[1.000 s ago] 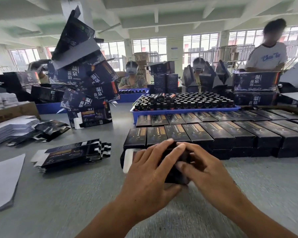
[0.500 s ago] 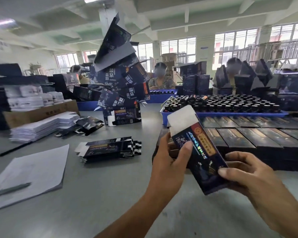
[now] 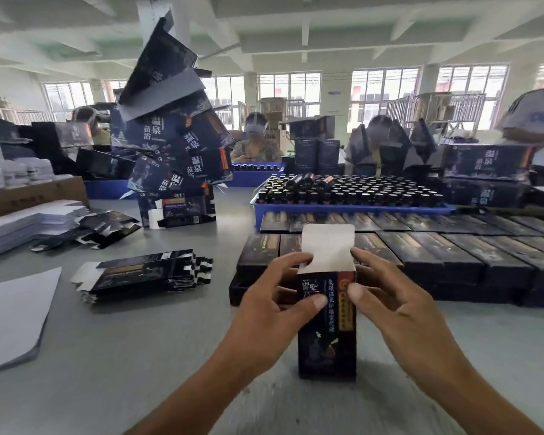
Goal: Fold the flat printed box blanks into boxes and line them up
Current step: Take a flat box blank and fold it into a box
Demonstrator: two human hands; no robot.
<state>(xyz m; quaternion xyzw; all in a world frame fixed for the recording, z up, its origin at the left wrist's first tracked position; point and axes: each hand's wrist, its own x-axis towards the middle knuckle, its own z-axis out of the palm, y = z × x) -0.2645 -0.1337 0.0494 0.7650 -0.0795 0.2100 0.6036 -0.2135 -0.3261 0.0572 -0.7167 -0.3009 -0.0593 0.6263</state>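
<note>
Now upright on the table (image 3: 139,356), the glossy dark cardboard box (image 3: 327,334) was tilted before; left hand (image 3: 270,306) and right hand (image 3: 399,309) pinch its top sides, white flap (image 3: 327,246) above.

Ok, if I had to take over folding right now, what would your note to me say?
Left hand: grips the upright box near its top, thumb on the front.
Right hand: pinches the same box from the other side.
The box stands on the table with its white top flap open.
Done: rows of finished boxes lie just behind it.
Left: tuck the flap in, lay this box in the row, then fold the flat blanks stacked to the left.
</note>
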